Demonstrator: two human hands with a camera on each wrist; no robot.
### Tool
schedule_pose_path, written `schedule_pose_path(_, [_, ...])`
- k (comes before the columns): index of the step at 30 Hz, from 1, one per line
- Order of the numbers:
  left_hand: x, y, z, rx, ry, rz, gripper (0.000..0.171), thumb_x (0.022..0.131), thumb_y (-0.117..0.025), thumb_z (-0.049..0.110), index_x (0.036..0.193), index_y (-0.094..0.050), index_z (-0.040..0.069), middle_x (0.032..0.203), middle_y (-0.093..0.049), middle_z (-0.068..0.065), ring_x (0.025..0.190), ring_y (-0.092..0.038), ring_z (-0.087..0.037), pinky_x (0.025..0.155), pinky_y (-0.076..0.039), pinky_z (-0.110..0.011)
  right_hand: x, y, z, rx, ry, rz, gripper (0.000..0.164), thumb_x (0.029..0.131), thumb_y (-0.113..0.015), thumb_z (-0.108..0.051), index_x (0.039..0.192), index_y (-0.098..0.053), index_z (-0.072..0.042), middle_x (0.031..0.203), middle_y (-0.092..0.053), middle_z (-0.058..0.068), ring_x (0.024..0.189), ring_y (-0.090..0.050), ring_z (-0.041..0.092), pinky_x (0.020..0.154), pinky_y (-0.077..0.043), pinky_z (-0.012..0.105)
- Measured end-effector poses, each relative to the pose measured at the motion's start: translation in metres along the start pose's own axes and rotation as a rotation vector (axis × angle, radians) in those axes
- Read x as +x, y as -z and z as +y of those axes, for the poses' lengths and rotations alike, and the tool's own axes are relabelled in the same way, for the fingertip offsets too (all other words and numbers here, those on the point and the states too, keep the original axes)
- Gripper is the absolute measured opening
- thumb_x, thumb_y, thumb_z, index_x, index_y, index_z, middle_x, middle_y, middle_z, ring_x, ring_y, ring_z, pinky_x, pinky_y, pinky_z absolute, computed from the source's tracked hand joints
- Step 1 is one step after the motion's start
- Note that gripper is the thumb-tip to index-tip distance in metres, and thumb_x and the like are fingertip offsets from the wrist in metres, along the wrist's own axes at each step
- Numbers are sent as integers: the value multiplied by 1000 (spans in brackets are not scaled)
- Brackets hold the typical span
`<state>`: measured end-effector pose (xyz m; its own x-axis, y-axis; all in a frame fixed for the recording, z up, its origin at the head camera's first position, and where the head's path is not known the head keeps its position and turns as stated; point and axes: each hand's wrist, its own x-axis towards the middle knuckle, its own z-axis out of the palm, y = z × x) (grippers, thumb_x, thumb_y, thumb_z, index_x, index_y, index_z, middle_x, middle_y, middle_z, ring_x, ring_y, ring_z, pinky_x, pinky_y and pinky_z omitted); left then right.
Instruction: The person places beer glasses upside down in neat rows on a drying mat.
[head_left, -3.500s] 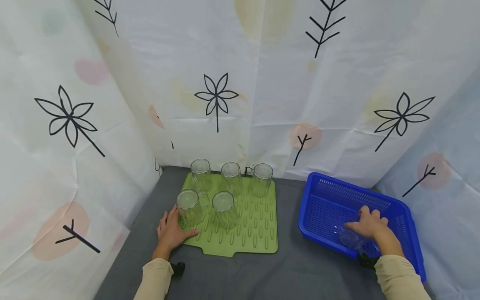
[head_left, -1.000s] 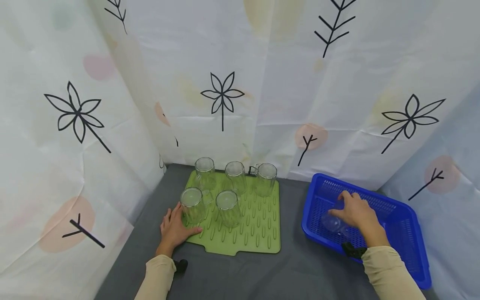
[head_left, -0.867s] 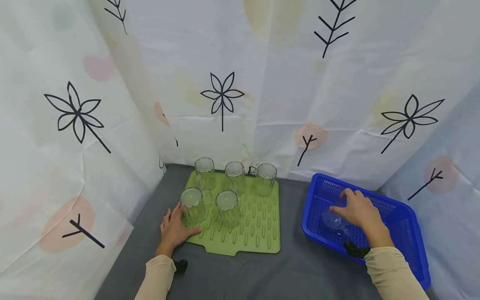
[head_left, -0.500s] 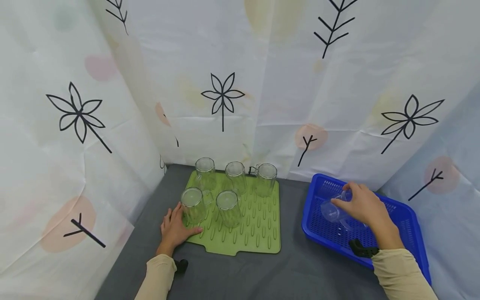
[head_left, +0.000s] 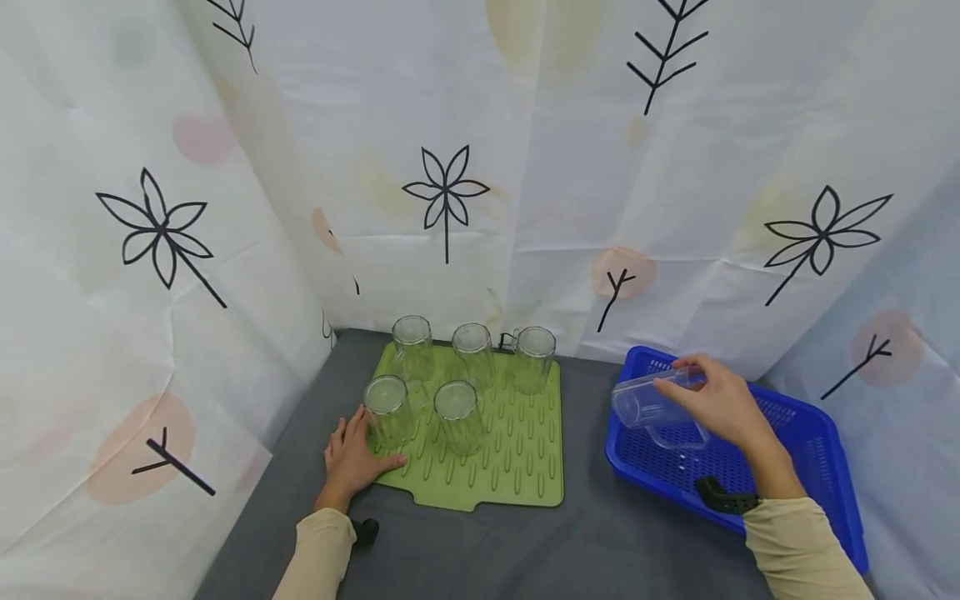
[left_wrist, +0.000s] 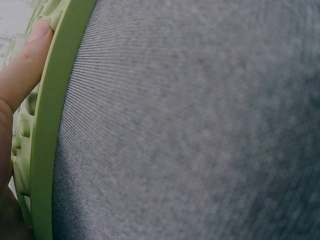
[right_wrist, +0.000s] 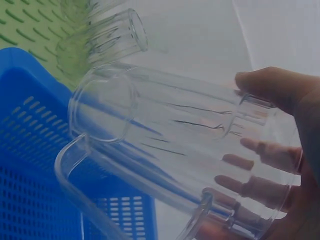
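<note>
My right hand (head_left: 716,400) grips a clear glass mug (head_left: 643,403) near one end, thumb on one side and fingers curled round the other. The mug lies tilted on its side over the blue basket (head_left: 813,412), its handle (right_wrist: 75,172) hanging downward. On the left, my left hand (head_left: 351,457) rests at the left edge of the green drying mat (head_left: 517,492), thumb laid on the mat and fingers beside the nearest mug (head_left: 387,412). Several clear mugs stand upside down on the mat, such as the front one (head_left: 459,417) and the back right one (head_left: 534,360).
A grey cloth (head_left: 480,554) covers the table, with a strip of it between mat and basket. Patterned white curtains (head_left: 555,167) enclose the back and both sides. The mat's ribbed right half (head_left: 525,450) shows in front of the back right mug.
My right hand first shifts left within the basket, then raises the mug from low inside it to above its rim. My left hand and the mugs on the mat stay in place.
</note>
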<state>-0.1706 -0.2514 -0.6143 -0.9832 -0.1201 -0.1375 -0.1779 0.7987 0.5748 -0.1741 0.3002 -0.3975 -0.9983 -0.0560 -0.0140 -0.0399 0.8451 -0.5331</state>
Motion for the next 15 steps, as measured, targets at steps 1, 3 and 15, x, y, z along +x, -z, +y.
schedule_pose_path(1, [0,0,0,-1,1,-1,124,70,-87,62,162,-25,8,173,-10,-11,157,-1,-46,119,-7,-73,0,-1,-1,17,0,12,69,97,-61,-58,139,-53,-3,138,-57,30,115,-64,47,83,-57,56])
schedule_pose_path(3, [0,1,0,-1,4,-5,124,70,-87,62,162,-24,8,173,-9,-11,158,0,-46,119,-7,-73,1,-4,-2,50,6,36,67,98,-61,-56,138,-53,-4,138,-57,30,114,-65,46,82,-57,55])
schedule_pose_path(15, [1,2,0,16,3,-23,121,71,-85,63,161,-27,6,174,-7,-10,158,2,-45,119,-6,-73,4,-19,-5,148,-24,79,62,100,-59,-52,141,-49,-6,141,-54,27,123,-58,48,82,-56,54])
